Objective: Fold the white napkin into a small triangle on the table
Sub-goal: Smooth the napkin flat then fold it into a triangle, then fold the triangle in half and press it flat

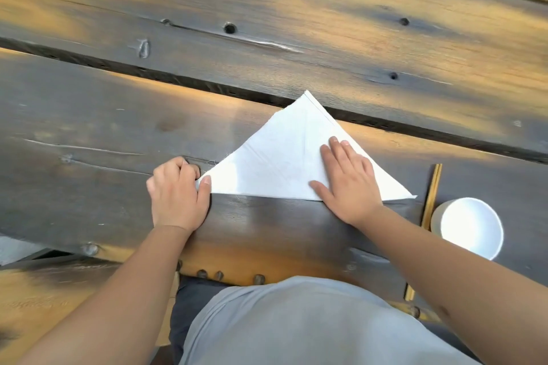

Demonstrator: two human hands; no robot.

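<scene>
Right hand [350, 184] is pressing flat on the white cloth napkin [278, 163], a large triangle lying centre-frame on the dark wooden bench [89, 127], while left hand [178, 190] is pinching its left corner, probably readying the next halving fold.

We see both bare forearms reaching forward from the bottom of the view, angled inward toward each other. Our left hand [177, 191] has its fingers curled under and its thumb stretched forward, pinching the left corner of the napkin [267, 166]. Our right hand [348, 179] lies flat, palm down, fingers straight and together, thumb spread to the left, pressing on the napkin.
</scene>
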